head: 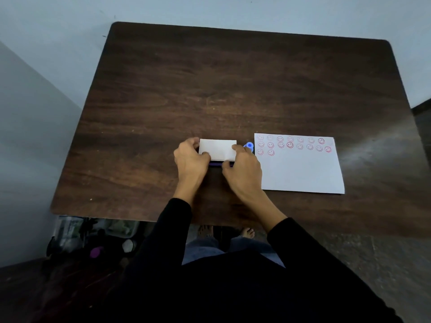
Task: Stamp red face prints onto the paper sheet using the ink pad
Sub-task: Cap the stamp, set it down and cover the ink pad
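- The left hand grips the left end of a flat white rectangular ink pad case near the middle of the frame, fingers curled over its far left corner and thumb on its near edge.
- The right hand clasps the case's right end, fingers on top and thumb low at the purple base strip showing under the white lid.
- A small blue plastic stamp lies just right of the case, partly hidden behind the right hand.
- The white paper sheet lies right of centre, beside the stamp, with rows of red smiley face prints along its far edge.
- Everything rests on the dark wooden table.
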`<action>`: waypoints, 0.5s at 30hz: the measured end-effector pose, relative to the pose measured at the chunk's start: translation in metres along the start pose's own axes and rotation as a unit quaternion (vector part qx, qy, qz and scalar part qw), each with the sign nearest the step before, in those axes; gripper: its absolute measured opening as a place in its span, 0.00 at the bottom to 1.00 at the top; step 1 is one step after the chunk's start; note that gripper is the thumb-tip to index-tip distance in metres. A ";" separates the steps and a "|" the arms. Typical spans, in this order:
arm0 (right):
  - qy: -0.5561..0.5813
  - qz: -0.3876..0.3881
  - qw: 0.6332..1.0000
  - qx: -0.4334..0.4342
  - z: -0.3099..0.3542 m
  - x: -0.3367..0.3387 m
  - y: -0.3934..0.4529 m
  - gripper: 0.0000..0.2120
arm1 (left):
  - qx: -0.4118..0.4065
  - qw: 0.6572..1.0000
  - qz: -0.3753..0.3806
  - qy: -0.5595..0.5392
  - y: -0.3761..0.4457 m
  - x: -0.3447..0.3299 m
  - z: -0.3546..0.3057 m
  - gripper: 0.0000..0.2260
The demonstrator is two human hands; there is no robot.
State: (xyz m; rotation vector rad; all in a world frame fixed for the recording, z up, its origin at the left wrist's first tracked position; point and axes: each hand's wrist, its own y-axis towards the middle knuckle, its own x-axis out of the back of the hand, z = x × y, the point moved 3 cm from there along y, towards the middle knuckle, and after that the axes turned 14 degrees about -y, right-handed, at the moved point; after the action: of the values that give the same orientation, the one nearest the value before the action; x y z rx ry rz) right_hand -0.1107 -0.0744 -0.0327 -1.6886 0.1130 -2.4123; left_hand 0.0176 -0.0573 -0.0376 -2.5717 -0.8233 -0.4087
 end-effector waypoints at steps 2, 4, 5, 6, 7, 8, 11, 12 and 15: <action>-0.001 0.001 1.000 0.001 -0.001 0.001 0.000 0.20 | 0.000 1.000 -0.010 0.004 0.000 0.001 0.000 0.21; -0.004 0.000 1.000 0.004 -0.001 0.001 -0.001 0.19 | 0.004 1.000 -0.013 0.003 0.001 0.002 0.000 0.20; -0.004 0.000 1.000 0.005 -0.001 0.001 -0.001 0.19 | 0.007 1.000 -0.011 0.003 0.001 0.002 0.001 0.20; -0.003 0.001 1.000 0.006 -0.001 0.001 -0.001 0.18 | 0.010 1.000 -0.007 0.004 0.001 0.002 0.002 0.20; -0.001 0.003 1.000 0.007 -0.001 0.001 -0.001 0.18 | 0.013 1.000 -0.003 0.004 0.002 0.002 0.002 0.20; -0.001 0.005 1.000 0.009 -0.001 0.001 -0.001 0.18 | 0.018 1.000 0.001 0.002 0.002 0.002 0.003 0.20; -0.007 0.010 1.000 0.017 -0.002 0.001 -0.001 0.17 | 0.028 1.000 0.009 0.002 0.003 0.002 0.004 0.22; -0.008 0.010 1.000 0.017 -0.002 0.001 -0.001 0.17 | 0.030 1.000 0.009 0.003 0.003 0.002 0.004 0.22; -0.014 0.007 1.000 0.012 -0.003 0.003 -0.001 0.18 | 0.031 0.999 0.011 0.003 0.002 0.002 0.004 0.23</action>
State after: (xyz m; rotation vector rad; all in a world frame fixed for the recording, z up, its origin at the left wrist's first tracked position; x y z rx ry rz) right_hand -0.1147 -0.0745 -0.0312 -1.7052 0.0910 -2.3696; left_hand 0.0213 -0.0564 -0.0408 -2.5185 -0.7920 -0.3790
